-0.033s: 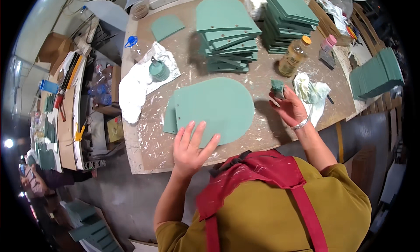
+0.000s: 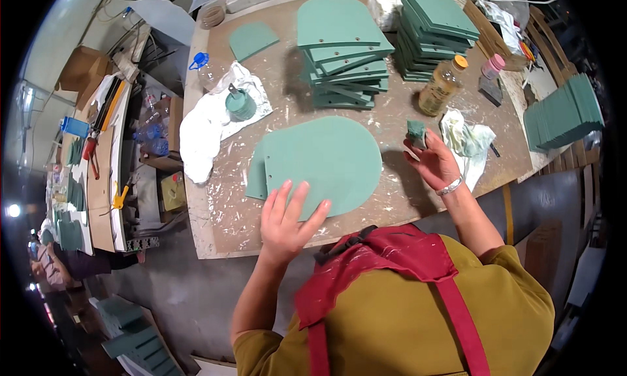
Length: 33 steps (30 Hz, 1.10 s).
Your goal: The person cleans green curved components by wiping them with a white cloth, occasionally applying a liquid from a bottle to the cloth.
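My left hand lies with fingers spread on the lower edge of a pale green panel, which is rounded at its right end and has small holes along its straight left edge. Another green panel peeks out from beneath it on the left. Off the panel's right side, my right hand is raised and pinches a small green-stained pad between thumb and fingers. Whether the pad is sponge or folded cloth cannot be made out. Beside that hand lies a crumpled, green-smeared white cloth.
Behind the panel rise two stacks of green panels, one central and one at right. A jar of green paint stands on a white cloth. A yellow-capped bottle and a pink-capped bottle stand right. More panels line the right edge.
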### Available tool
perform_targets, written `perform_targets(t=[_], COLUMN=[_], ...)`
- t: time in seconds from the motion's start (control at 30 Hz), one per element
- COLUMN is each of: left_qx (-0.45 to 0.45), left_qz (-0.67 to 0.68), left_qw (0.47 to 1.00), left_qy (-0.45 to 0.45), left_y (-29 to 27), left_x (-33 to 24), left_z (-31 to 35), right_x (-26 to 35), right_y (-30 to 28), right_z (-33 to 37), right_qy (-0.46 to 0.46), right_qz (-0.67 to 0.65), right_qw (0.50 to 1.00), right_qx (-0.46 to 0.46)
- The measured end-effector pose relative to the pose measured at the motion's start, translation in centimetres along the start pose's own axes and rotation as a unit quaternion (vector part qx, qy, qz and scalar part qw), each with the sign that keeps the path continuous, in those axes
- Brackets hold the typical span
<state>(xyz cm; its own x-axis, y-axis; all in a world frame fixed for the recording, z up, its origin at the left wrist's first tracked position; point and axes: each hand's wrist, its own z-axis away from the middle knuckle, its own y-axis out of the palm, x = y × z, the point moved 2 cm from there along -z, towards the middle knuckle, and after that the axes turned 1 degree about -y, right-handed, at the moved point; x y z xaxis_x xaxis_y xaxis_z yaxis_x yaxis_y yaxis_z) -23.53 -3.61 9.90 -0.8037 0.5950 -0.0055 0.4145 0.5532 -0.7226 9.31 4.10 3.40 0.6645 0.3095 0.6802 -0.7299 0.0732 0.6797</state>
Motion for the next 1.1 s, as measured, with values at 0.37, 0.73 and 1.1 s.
perform_targets(t=[0.37, 0.73, 1.1], left_qx=[-0.088, 0.071, 0.111], left_qz=[0.558, 0.535, 0.468], left_qw=[0.595, 0.605, 0.624], left_qy=[-0.572, -0.585, -0.615], left_y=[1.6, 5.3, 4.8], left_x=[3.3, 10.9, 14.0], left_z=[1.9, 7.7, 8.1], right_x=[-1.6, -5.2, -9.8], right_y=[0.6, 2.7, 15.1], right_z=[-2.6, -4.3, -11.4], right_qy=[0.046, 0.153, 0.141], right_qz=[-0.01, 0.059, 0.205], right_qw=[0.998, 0.985, 0.951], right_qx=[0.034, 0.053, 0.185])
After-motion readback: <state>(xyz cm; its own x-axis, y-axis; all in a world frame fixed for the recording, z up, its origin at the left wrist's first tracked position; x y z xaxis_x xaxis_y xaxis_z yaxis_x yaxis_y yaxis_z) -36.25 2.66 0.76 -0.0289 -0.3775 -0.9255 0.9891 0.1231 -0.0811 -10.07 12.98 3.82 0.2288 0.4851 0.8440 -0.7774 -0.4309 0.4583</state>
